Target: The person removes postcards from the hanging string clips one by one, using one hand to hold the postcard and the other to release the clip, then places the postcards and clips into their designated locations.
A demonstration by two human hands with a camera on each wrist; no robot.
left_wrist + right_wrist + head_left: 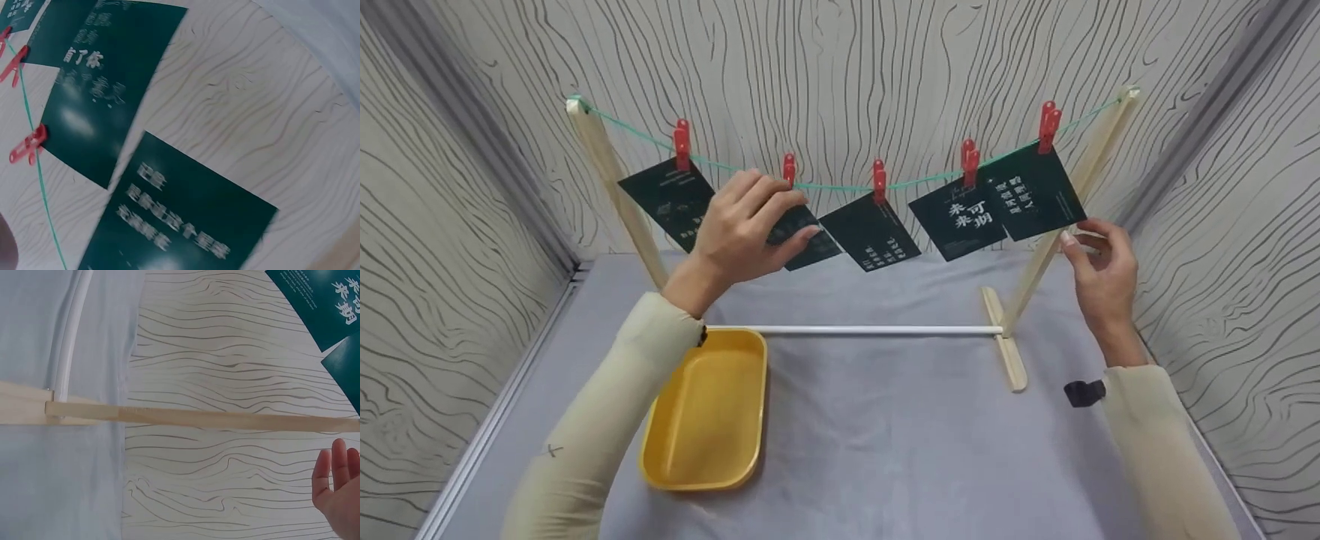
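Observation:
Several dark green cards with white lettering hang by red clothespins from a thin green string [840, 187]. My left hand [750, 229] is in front of the second card from the left [817, 251] and hides much of it. Its thumb sticks out to the right, and nothing shows in its grasp. Just above its fingers is a red clothespin [789, 169]. My right hand [1106, 274] has loosely bent fingers beside the lower right corner of the rightmost card [1035, 191]. In the right wrist view its fingers [339, 464] hold nothing. The middle card [870, 232] hangs tilted.
Wooden posts [607, 157] hold the string at both ends. A white rod [870, 330] joins their bases low down. At the front left stands a yellow tray [705, 405] on the grey cloth [885, 435]. A wood-grain patterned wall [840, 75] rises behind.

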